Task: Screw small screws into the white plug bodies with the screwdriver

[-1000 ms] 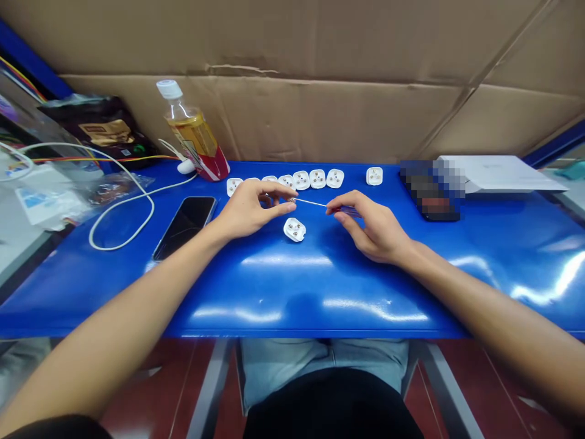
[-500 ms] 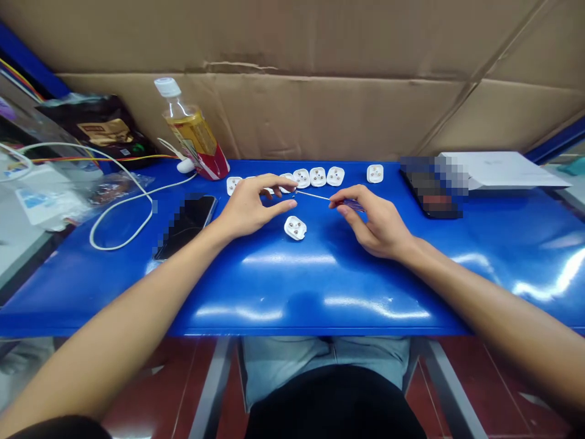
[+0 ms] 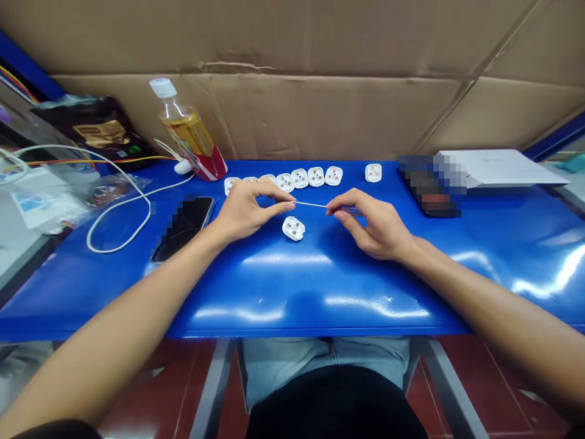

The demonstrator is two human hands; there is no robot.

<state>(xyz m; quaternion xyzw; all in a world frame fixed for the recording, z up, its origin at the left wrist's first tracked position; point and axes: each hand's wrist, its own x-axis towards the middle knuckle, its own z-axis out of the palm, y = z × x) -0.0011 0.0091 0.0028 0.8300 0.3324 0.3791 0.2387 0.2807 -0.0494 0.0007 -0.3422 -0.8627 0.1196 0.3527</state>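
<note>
My right hand [image 3: 372,222] grips a small screwdriver [image 3: 320,205] by its red and blue handle, the thin shaft pointing left. My left hand [image 3: 247,207] pinches thumb and forefinger at the shaft's tip; what they hold there is too small to name. Just below the shaft a white plug half [image 3: 293,228] lies on the blue table [image 3: 292,286] with its metal contacts up. A row of several similar white plug halves [image 3: 299,178] lies behind the hands, and one more [image 3: 373,173] sits apart to the right.
A drink bottle [image 3: 187,131] leans at the back left. A phone [image 3: 183,227] and a white cable [image 3: 121,213] lie left of my left hand. A dark pixelated object [image 3: 432,186] and a white flat box [image 3: 496,169] sit at the back right. Cardboard lines the wall behind.
My left fingers spread open half a second ago and have closed again on the screwdriver's tip. The shaft dipped slightly back down toward the lone plug half.
</note>
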